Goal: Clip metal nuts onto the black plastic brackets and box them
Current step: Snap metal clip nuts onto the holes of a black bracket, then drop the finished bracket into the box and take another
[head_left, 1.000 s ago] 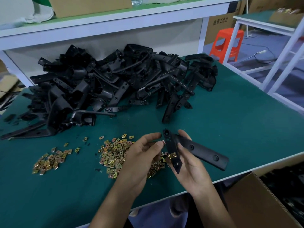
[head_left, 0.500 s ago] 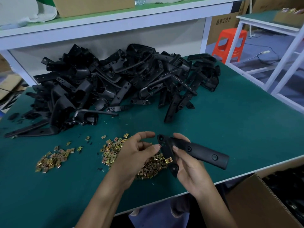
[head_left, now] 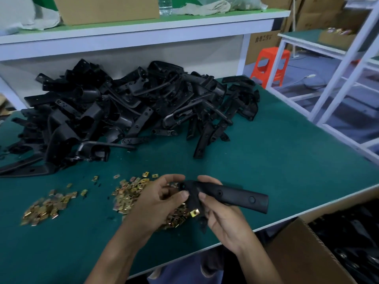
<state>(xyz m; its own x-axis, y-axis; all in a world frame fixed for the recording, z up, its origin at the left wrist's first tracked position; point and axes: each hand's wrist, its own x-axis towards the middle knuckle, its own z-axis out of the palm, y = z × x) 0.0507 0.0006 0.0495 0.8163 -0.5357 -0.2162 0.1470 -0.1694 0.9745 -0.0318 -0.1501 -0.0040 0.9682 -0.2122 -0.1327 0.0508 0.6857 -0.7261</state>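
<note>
I hold one black plastic bracket point(head_left: 235, 194) over the front edge of the green table point(head_left: 287, 160). My right hand point(head_left: 223, 218) grips its bent lower arm, where a brass nut point(head_left: 194, 213) is clipped on. My left hand point(head_left: 158, 201) pinches the bracket's top end with thumb and forefinger; whether it also holds a loose nut is hidden. Under my hands lies a heap of brass nuts point(head_left: 131, 191). A smaller heap of nuts point(head_left: 47, 208) sits to the left. A big pile of black brackets point(head_left: 123, 111) fills the back of the table.
An open cardboard box point(head_left: 303, 253) with black parts inside stands below the table's front right corner. A white shelf point(head_left: 143, 27) with a carton runs behind the pile. An orange stool point(head_left: 270, 64) and white racks stand at the right.
The bracket has turned in my hands so its long arm lies flatter and its clipped nut has dropped lower. My left hand has closed onto the bracket's top end.
</note>
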